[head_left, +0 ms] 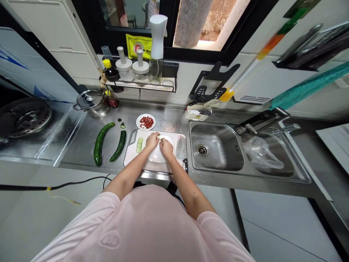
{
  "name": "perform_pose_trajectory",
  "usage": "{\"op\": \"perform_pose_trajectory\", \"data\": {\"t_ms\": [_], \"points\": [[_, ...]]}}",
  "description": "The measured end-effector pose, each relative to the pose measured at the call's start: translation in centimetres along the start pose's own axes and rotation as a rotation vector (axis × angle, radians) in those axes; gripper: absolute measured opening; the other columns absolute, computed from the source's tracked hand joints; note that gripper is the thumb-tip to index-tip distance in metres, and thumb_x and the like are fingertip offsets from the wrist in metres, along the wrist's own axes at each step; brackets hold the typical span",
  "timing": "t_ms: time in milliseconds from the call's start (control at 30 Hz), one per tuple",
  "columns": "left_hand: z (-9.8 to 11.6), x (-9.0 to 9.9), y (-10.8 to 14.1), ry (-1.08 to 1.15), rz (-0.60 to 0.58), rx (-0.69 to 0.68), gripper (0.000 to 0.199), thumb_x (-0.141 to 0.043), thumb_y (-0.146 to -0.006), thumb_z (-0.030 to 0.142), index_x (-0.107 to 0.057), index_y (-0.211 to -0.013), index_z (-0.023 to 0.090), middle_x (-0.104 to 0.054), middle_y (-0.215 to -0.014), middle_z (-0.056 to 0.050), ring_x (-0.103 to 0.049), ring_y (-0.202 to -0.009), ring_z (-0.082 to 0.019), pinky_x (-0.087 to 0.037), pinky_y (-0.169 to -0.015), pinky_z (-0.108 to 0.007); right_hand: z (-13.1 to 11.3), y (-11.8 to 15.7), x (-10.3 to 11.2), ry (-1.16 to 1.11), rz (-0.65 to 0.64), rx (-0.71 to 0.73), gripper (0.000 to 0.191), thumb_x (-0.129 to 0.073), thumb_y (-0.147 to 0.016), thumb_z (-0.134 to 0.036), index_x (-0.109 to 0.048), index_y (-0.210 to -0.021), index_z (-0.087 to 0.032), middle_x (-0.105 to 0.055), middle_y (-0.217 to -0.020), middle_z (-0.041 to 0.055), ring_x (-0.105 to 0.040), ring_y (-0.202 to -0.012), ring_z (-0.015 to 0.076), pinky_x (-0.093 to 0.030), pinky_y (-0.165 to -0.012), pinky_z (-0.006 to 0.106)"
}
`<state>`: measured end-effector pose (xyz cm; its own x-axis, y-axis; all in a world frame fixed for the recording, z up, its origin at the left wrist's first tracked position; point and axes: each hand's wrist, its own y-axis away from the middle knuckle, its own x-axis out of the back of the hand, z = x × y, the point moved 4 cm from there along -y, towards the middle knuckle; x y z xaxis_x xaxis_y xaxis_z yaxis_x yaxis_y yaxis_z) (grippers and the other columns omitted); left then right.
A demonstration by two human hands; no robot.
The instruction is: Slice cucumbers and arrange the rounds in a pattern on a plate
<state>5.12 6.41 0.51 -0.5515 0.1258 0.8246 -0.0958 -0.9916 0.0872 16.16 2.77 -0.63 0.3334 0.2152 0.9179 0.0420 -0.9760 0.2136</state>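
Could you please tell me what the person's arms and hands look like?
Pale pink, short fabric sleeves with soft folds leave both forearms bare. The left hand and right hand are ungloved, and no watch shows.

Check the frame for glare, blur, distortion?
Head view: glare streaks on the steel counter, left side; head view: wide-angle stretch, plain on the shirt; head view: teal cloth soft at right edge; head view: left hand and right hand too small for fine finger detail.

Plate (157,156) on cutting board (131,157)
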Motion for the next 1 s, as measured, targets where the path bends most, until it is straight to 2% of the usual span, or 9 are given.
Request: {"op": "perform_pose_trajectory", "data": {"t_ms": [1000], "points": [[0.22, 0.23, 0.24, -0.008, 0.004, 0.004, 0.027, -0.054, -0.082, 0.018, -0.059, -0.109, 0.024, -0.061, -0.101, -0.005, -0.056, -0.086, -0.017, -0.041, -0.077, -0.026, -0.31, 0.52, 0.66, 0.02, -0.007, 0.007, 0.032, -0.032, -0.096, -0.03, -0.05, -0.122, -0.024, -0.061, -0.108, 0.0075, -0.059, -0.094, 0.0191, -0.04, -0.078, 0.028]]}}
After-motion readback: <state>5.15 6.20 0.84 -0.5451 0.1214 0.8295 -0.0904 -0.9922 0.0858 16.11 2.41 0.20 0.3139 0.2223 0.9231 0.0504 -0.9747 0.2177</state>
